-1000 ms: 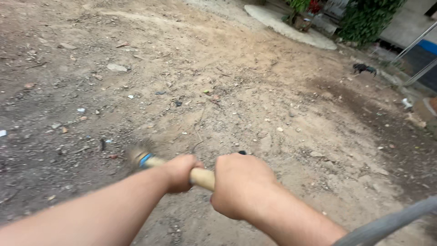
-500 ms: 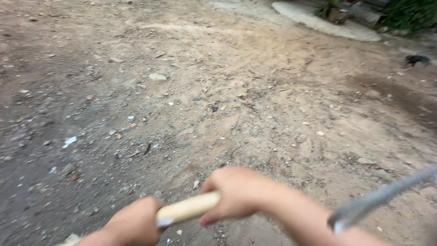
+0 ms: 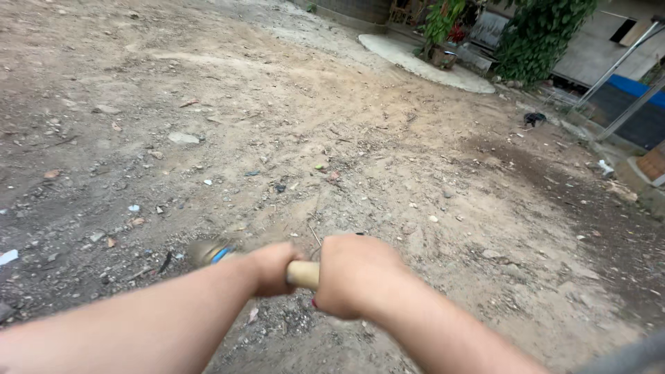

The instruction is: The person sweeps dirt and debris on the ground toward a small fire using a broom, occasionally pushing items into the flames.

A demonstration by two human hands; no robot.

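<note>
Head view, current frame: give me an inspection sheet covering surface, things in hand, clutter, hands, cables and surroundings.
Surface: bare brown dirt ground, uneven, darker toward the right.
Things in hand: pale wooden broom handle, gripped by both hands; its far end with a blue band is blurred.
Clutter: flat grey stone, small stones, twigs and pale scraps of litter scattered about.
Hands: left hand and right hand closed around the handle, side by side.
Cables: nothing seen.
Surroundings: curved concrete slab, green leafy climbing plant, slanted metal poles, blue panel.
</note>
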